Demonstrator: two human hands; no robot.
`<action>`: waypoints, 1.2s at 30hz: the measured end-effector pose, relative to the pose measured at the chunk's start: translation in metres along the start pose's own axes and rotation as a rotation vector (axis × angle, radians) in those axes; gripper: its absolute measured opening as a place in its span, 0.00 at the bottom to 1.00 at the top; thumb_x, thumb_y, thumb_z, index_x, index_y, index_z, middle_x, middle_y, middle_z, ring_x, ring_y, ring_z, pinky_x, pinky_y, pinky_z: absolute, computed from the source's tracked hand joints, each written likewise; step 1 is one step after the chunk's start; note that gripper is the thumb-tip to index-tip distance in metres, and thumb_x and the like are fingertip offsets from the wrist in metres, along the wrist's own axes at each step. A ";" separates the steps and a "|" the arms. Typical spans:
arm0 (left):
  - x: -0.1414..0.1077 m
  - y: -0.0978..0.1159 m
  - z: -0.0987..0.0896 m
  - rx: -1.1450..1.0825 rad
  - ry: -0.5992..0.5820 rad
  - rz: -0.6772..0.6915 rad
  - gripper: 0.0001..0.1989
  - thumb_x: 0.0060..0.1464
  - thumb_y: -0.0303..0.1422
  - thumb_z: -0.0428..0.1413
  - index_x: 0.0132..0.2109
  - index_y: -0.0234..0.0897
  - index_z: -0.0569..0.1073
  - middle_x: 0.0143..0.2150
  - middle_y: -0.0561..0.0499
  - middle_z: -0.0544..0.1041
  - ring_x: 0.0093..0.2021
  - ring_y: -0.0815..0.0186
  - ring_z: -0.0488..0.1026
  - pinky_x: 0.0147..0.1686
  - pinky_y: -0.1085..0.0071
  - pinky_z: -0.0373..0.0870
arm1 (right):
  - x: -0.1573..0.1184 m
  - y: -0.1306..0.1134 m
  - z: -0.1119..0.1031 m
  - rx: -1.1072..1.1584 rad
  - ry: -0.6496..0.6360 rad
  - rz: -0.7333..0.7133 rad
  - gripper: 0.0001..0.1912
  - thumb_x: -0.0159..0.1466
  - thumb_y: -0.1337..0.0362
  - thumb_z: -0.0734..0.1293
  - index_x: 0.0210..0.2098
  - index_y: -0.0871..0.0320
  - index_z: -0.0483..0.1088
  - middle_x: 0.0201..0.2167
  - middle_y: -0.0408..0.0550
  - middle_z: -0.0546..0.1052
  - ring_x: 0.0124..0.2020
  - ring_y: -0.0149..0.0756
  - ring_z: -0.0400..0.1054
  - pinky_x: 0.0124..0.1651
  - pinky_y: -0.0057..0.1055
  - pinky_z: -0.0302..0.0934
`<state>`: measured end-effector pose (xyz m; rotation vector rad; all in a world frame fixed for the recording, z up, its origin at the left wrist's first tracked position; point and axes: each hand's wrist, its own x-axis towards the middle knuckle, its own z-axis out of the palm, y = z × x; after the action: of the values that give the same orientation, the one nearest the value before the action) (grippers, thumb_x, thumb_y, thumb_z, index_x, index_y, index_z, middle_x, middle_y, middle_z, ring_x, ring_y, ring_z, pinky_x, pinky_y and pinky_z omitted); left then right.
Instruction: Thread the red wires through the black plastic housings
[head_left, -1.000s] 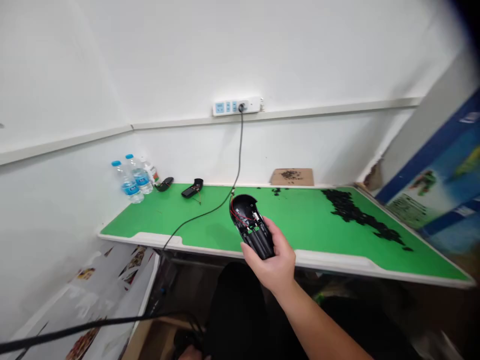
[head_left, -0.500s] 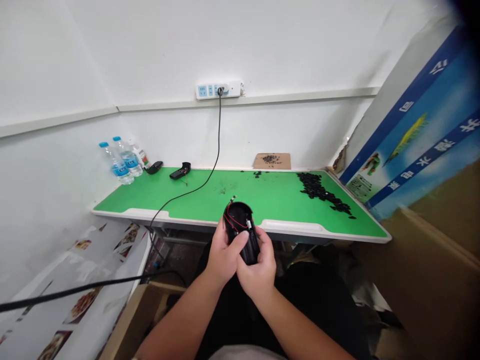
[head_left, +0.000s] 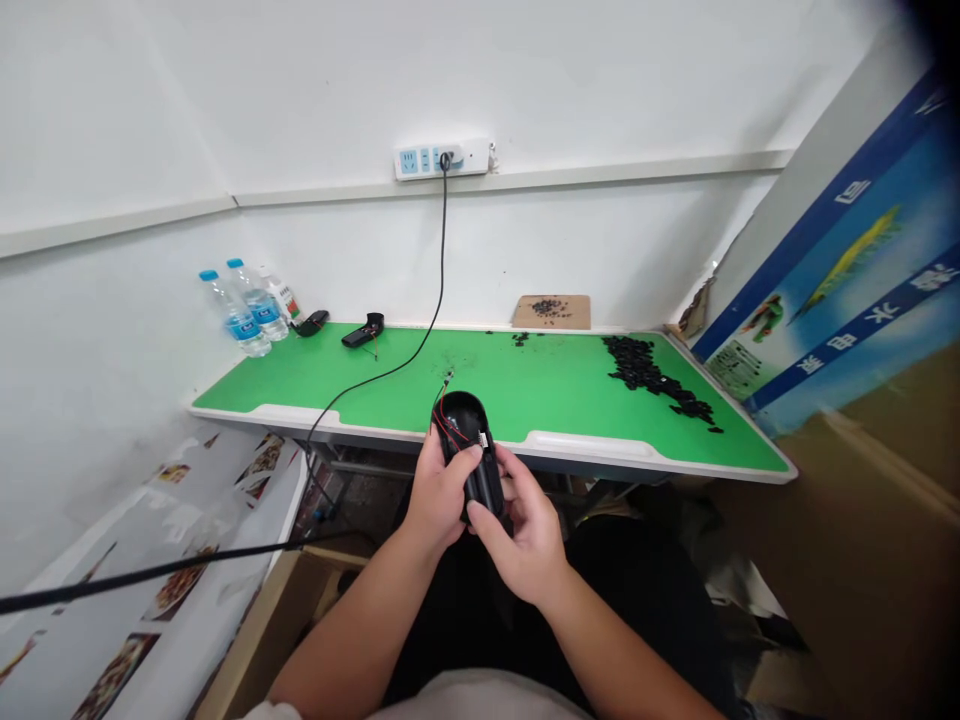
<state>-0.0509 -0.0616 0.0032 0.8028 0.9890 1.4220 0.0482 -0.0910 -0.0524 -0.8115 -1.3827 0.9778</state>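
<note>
Holding a black plastic shell (head_left: 469, 450) up in both hands here, just over the middle of the front edge of the green counter (head_left: 585, 447). Its open side faces the camera, with thin red wires (head_left: 448, 425) running across the inside and a tiny white connector (head_left: 482, 440) near the rim. I'd guess it's light and stiff, but thin-walled and maybe a bit slick, so the outer shell looks like the place to grab, well away from those fragile-looking wires. Left hand (head_left: 439, 497) wraps the side, fingers curled around it and thumb laid across the front, clearly gripping. Right hand (head_left: 529, 540) looks looser, with its thumb against the lower end and its fingers partly open behind the shell. Can't tell if they're taking any weight. Both forearms angle up from the bottom of the view, wrists bent in toward each other. Back left corner of the counter has water bottles (head_left: 236, 318), and a heap of small black bits (head_left: 652, 375) runs toward the right end.
</note>
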 end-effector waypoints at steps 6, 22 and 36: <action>0.000 0.001 0.005 -0.086 0.041 -0.053 0.23 0.45 0.30 0.59 0.49 0.41 0.63 0.31 0.55 0.72 0.26 0.69 0.72 0.27 0.73 0.70 | 0.004 0.003 0.006 0.050 0.054 0.065 0.31 0.62 0.61 0.68 0.63 0.52 0.55 0.44 0.51 0.74 0.38 0.38 0.74 0.42 0.37 0.73; -0.002 -0.005 -0.011 -0.059 -0.126 -0.100 0.27 0.44 0.30 0.65 0.49 0.42 0.61 0.34 0.54 0.72 0.30 0.67 0.74 0.27 0.71 0.73 | 0.004 0.017 0.008 0.252 0.042 0.140 0.33 0.58 0.60 0.71 0.61 0.51 0.59 0.27 0.40 0.74 0.19 0.30 0.68 0.20 0.29 0.68; 0.003 0.010 -0.022 0.336 -0.177 0.162 0.32 0.47 0.28 0.62 0.60 0.43 0.66 0.56 0.46 0.71 0.54 0.58 0.70 0.54 0.64 0.69 | 0.069 -0.039 -0.020 -0.405 -0.340 0.066 0.13 0.66 0.61 0.60 0.34 0.55 0.76 0.20 0.42 0.74 0.18 0.31 0.67 0.20 0.24 0.60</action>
<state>-0.0748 -0.0608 0.0032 1.2586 1.0572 1.3096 0.0669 -0.0424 0.0097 -1.0268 -1.8965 0.9280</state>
